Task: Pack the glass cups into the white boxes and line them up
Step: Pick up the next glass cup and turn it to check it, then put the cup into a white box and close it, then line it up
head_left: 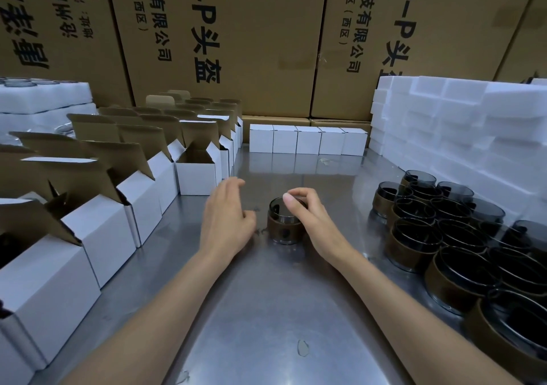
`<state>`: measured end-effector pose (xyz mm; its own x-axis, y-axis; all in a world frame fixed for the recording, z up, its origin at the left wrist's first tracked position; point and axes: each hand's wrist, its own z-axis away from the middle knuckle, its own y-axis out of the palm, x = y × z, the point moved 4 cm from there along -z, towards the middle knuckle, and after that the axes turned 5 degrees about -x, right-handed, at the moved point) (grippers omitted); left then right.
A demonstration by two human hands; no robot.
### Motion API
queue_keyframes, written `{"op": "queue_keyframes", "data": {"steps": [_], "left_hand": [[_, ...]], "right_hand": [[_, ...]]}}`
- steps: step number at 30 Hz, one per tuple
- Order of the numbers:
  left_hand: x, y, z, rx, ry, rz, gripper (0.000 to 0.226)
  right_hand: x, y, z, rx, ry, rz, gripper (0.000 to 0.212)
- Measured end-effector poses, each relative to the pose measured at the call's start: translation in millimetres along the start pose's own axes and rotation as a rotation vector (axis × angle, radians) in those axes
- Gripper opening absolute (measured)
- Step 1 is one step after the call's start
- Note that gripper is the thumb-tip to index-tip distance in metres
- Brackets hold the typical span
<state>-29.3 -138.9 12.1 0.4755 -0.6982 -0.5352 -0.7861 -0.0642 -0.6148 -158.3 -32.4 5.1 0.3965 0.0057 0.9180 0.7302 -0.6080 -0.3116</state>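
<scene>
- Tall brown cardboard cartons (266, 44) printed with black Chinese characters form a wall behind a grey, reflective metal worktable (266, 310).
- At the table's centre stands one upright smoky glass cup with a brown band around its lower half (285, 224).
- The person's right hand (310, 219) reaches in from the right and holds this cup at its rim, thumb on the near edge and fingers curled over the far edge.
- The left hand (228, 219) hovers just left of the cup, apart from it, fingers loosely bent and holding nothing.
- Along the left side run rows of small white cardboard boxes with open brown-lined flaps (195, 174), reaching from the near edge to the back.
- Five closed white boxes (307, 140) stand side by side in a line at the far edge, touching one another.
- On the right, many more smoky banded glass cups (444, 236) crowd together, upright.
- Behind those cups rise stacks of white foam blocks (458, 124); more white foam (44, 97) sits at the far left.
</scene>
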Motion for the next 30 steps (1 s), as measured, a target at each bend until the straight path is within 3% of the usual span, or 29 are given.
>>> {"op": "queue_keyframes", "data": {"steps": [2, 7, 12, 17, 21, 25, 28, 30], "left_hand": [[12.9, 2.3, -5.4, 0.045, -0.048, -0.16, 0.06], [24.0, 18.6, -15.8, 0.119, -0.089, -0.41, 0.058], [33.7, 10.3, -42.1, -0.03, -0.062, -0.461, 0.051], [42.6, 7.2, -64.6, 0.049, -0.061, -0.463, 0.048], [33.7, 0.5, -63.5, -0.01, 0.029, -0.383, 0.042], [4.1, -1.0, -49.2, -0.076, 0.17, -0.258, 0.035], [-22.0, 0.8, -36.7, -0.01, 0.304, -0.087, 0.038], [-35.5, 3.2, -28.6, 0.075, 0.351, 0.074, 0.039]], "right_hand": [[-0.9, -1.0, -0.8, -0.002, 0.011, -0.017, 0.024], [2.6, -5.2, -0.2, -0.04, 0.03, -0.098, 0.048], [2.0, -4.4, -2.1, -0.03, 0.041, -0.095, 0.048], [0.3, -1.7, -4.2, 0.013, 0.038, -0.093, 0.056], [0.6, -1.8, -4.3, 0.01, 0.036, -0.114, 0.067], [-0.5, -4.5, -4.8, -0.038, 0.04, -0.124, 0.052], [-2.2, -8.1, -4.2, -0.101, 0.032, -0.12, 0.039], [-2.2, -10.1, -4.1, -0.127, 0.033, -0.121, 0.042]]}}
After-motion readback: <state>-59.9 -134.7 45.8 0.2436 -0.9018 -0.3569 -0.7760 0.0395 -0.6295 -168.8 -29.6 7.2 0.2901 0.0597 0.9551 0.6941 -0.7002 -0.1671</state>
